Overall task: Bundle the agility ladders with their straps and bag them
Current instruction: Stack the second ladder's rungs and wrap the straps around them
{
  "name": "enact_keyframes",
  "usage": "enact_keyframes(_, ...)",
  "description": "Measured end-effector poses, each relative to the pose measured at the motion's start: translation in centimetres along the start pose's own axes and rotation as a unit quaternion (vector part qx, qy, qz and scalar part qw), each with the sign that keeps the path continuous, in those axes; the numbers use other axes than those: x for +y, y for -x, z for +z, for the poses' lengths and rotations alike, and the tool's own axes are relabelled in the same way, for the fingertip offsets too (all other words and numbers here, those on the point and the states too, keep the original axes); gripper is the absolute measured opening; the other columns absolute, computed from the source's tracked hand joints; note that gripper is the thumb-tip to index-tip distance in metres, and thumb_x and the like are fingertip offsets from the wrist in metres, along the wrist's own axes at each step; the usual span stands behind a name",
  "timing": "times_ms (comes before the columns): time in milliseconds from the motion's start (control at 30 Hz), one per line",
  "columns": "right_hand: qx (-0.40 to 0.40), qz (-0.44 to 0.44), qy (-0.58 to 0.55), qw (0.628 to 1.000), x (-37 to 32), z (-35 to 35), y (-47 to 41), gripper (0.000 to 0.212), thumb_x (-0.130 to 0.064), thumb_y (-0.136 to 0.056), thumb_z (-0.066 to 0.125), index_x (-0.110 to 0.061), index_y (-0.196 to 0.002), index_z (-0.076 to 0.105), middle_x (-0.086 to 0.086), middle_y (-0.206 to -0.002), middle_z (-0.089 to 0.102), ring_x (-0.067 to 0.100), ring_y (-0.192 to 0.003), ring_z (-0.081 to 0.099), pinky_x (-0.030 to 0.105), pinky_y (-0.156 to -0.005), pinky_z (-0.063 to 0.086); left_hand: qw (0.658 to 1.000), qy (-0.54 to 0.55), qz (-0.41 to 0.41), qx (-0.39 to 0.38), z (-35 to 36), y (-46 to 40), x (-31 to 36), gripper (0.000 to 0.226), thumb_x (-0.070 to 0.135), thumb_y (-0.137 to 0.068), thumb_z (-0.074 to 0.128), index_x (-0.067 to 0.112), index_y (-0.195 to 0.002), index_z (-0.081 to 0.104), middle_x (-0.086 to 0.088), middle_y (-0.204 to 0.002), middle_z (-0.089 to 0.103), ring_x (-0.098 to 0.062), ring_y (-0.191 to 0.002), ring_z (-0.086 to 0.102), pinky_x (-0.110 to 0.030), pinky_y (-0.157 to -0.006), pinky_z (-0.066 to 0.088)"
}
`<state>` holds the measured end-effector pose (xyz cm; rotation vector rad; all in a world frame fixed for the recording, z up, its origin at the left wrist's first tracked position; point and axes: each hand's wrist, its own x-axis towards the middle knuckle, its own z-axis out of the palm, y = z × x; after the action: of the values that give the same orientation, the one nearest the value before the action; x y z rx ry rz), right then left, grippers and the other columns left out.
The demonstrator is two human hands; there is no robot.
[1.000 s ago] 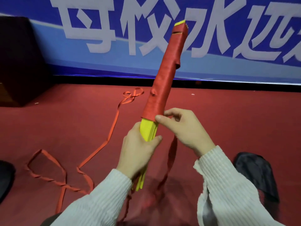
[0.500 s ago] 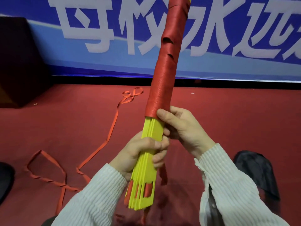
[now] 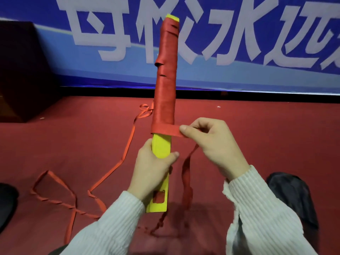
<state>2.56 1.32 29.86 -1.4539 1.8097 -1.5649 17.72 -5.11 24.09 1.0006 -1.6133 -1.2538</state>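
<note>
head: strap (image 3: 166, 130) between right fingers (image 3: 185, 130)

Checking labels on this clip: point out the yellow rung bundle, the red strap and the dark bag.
yellow rung bundle (image 3: 161, 148), head view, bare lower face.
red strap (image 3: 165, 107), head view, wound section.
dark bag (image 3: 292, 196), head view, middle.

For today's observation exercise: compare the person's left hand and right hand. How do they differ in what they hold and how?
1. The left hand grips the bare yellow rungs; the right hand pinches the red strap.
2. The left hand sits lower on the bundle; the right hand is higher, beside the wrapped part's lower edge.
3. The left hand wraps round its load; the right holds the strap out sideways.

Both wear white ribbed sleeves.
</note>
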Motion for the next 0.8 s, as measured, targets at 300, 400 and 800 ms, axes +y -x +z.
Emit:
enact_keyframes(300,-0.204,0.085,-0.278,0.935,-0.1,0.4,0.6,0.01,-0.033,-0.09,0.067,-0.028,-0.094,0.075,-0.003,-0.057,0.044,0.007,-0.042,0.028,0.022,-0.04,0.013,0.778,0.452,-0.115,-0.421,-0.6,1.7,0.8,0.036,0.016,-0.077,0.082,0.011,-0.096,0.052,0.0,-0.066,0.051,-0.007,-0.044,0.05,-0.022,-0.044,0.046)
enact_keyframes(400,-0.134,0.046,-0.245,0.959,-0.7,0.1,0.8,0.004,-0.021,-0.091,0.072,-0.017,-0.091,0.071,-0.009,-0.057,0.06,0.002,-0.044,0.046,0.016,-0.042,0.029,0.838,0.362,-0.104,-0.395,-1.0,1.3,1.6,0.055,0.025,-0.068,0.088,0.006,-0.108,0.056,-0.008,-0.079,0.063,-0.017,-0.058,0.063,-0.03,-0.055,0.056)
enact_keyframes(800,-0.037,0.004,-0.013,0.999,-0.5,-0.1,0.5,0.035,-0.044,-0.092,0.073,-0.014,-0.075,0.074,-0.008,-0.062,0.06,0.003,-0.06,0.047,0.025,-0.061,0.039,0.993,-0.095,0.058,0.051,0.2,-0.5,-0.8,0.019,0.026,-0.091,0.074,0.026,-0.096,0.056,-0.001,-0.077,0.066,-0.027,-0.071,0.065,-0.051,-0.071,0.056)
